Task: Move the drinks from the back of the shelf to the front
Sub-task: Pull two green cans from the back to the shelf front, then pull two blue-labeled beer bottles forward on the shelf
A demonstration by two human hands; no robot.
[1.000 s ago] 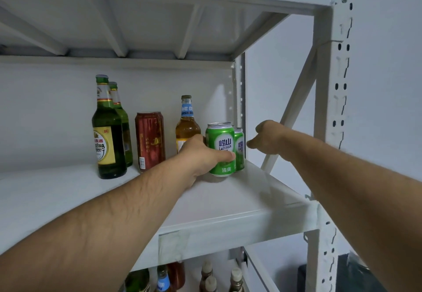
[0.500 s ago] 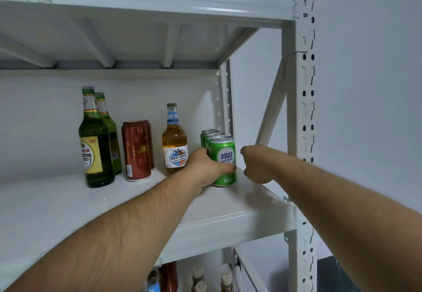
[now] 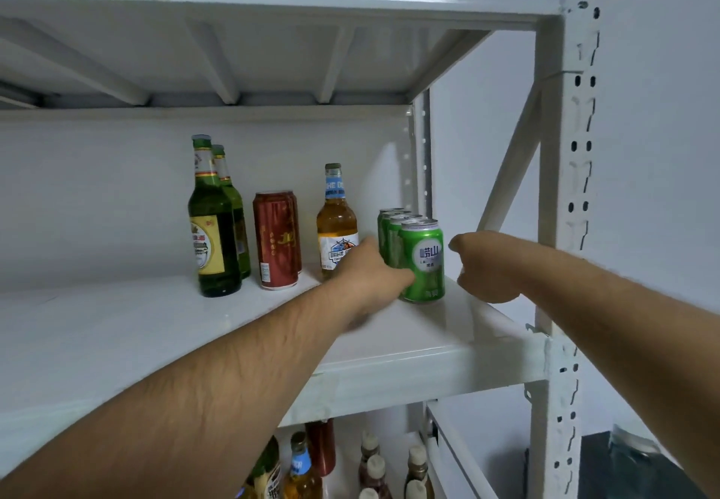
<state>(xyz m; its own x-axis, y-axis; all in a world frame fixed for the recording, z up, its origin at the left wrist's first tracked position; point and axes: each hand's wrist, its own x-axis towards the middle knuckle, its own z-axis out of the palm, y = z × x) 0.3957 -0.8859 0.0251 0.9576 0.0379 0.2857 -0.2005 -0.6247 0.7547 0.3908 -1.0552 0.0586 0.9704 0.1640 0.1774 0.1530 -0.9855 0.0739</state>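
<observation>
Since half a second ago the left hand [image 3: 376, 278] keeps its hold on the front green can [image 3: 422, 260], thumb across the lower front and the other fingers hidden behind it, so it stays clamped round that can; the can sits a little nearer the front edge of the shelf [image 3: 409, 346] than a second ago, when only two green cans showed, while now a row of three more green cans [image 3: 389, 225] is visible trailing straight back behind it toward the rear right corner. The right hand [image 3: 485, 268] has shifted from just touching the can's right side to standing slightly apart from it, its fingers curled into a loose fist that holds nothing. The front green can stands upright, long axis vertical, top rim up and its printed label facing the front edge; it rests on the right part of the shelf, roughly midway between rear wall and front edge, near the right upright post [image 3: 549, 194]. The other drinks have not moved: an amber bottle [image 3: 337, 221] stands upright just left of the left hand, partly hidden by it, then red cans [image 3: 276, 241] one behind another, then two green bottles [image 3: 212, 221], one behind the other, all upright toward the back of the shelf. More bottles [image 3: 300, 463] show on the level below
</observation>
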